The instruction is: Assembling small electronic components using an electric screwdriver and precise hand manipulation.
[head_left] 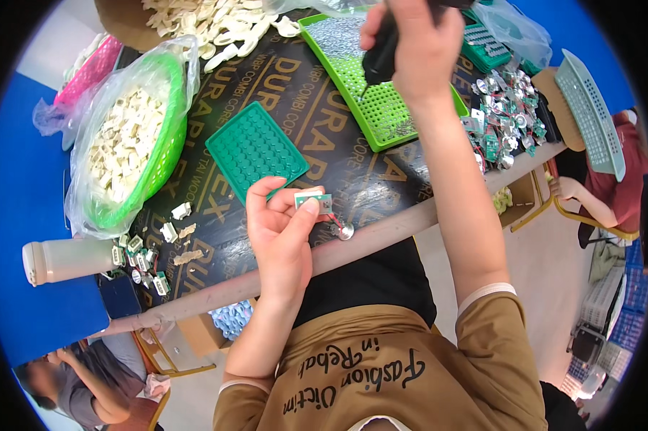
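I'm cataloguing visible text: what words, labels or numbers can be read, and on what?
I won't copy wording, only locate it.
Table: large tan lettering, repeated, readable.
Shirt: black lettering, upside down, readable.
Pale basket: dark marks, too small to read.
Board: any marks too small to read.

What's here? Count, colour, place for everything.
Table: one, dark, centre
Circuit board: one, green, near table edge
Metal disc: one, silver, wired to board
Power screwdriver: one, black, top centre
Perforated tray: one, lime, below screwdriver
Moulded tray: one, teal, centre
Lined basket: one, green, left
Plastic parts: many, cream, lined basket and top
Component pile: one, silver-green, right
Bottle: one, translucent, left
Second basket: one, pink, upper left
Third basket: one, pale, right
Small pieces: many, blue, boxed under table
Coworkers: two, grey-clad lower left, red-clad right
Left hand: one, bare, pinching board
Right hand: one, bare, gripping screwdriver
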Action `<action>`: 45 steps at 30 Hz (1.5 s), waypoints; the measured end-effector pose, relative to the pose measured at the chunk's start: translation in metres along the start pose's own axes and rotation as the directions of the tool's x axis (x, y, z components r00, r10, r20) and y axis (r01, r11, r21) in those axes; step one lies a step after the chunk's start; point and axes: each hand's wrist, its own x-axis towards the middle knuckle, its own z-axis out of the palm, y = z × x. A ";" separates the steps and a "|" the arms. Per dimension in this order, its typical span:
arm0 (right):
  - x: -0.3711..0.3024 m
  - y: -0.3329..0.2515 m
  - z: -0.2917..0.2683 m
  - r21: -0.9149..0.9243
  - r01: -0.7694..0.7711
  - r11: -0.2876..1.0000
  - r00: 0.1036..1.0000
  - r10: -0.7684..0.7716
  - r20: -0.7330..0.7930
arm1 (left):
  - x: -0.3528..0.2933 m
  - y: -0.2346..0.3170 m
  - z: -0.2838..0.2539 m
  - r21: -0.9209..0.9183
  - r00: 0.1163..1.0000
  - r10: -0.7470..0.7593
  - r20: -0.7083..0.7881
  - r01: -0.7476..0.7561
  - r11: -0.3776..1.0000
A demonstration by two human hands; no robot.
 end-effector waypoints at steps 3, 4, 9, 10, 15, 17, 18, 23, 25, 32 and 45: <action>0.006 0.005 0.001 0.799 -0.033 0.600 0.980 -0.138 0.144 | 0.000 0.000 0.000 -0.011 1.000 -0.008 0.003 0.008 1.000; -0.006 -0.020 0.008 0.101 0.045 0.994 0.995 -0.036 -0.089 | -0.001 0.001 -0.002 -0.011 1.000 -0.006 0.004 0.006 1.000; -0.008 -0.034 -0.008 0.266 0.036 0.963 0.986 -0.077 0.146 | -0.002 0.003 -0.004 0.043 0.990 -0.059 0.125 0.054 0.998; -0.006 -0.037 -0.019 0.435 -0.119 0.893 0.915 -0.072 0.398 | -0.002 0.003 0.000 0.040 0.984 -0.063 0.167 0.057 0.998; -0.038 -0.052 -0.011 0.393 -0.115 0.912 0.947 -0.019 0.321 | -0.005 0.005 0.001 0.061 0.975 -0.066 0.215 0.054 0.997; -0.041 -0.047 -0.002 0.405 -0.136 0.904 0.936 -0.017 0.352 | -0.004 0.010 0.002 0.066 0.972 -0.108 0.210 0.096 0.993; -0.043 -0.045 0.002 0.412 -0.146 0.899 0.927 -0.021 0.375 | -0.003 0.012 0.002 0.065 0.974 -0.105 0.202 0.093 0.994; -0.047 -0.033 0.021 0.469 -0.196 0.861 0.872 -0.066 0.485 | 0.007 0.032 -0.004 0.133 0.985 -0.091 0.144 0.072 0.988; -0.047 -0.029 0.027 0.487 -0.207 0.848 0.849 -0.092 0.521 | 0.014 0.042 -0.008 0.157 0.980 -0.137 0.145 0.114 0.981; -0.061 -0.032 0.078 0.206 -0.056 0.977 0.942 -0.016 0.335 | 0.032 0.047 -0.026 0.178 0.976 -0.200 0.085 0.182 0.967; -0.056 -0.006 0.065 0.489 -0.216 0.845 0.843 -0.091 0.530 | 0.033 0.043 -0.021 0.091 0.990 -0.078 0.121 0.067 0.994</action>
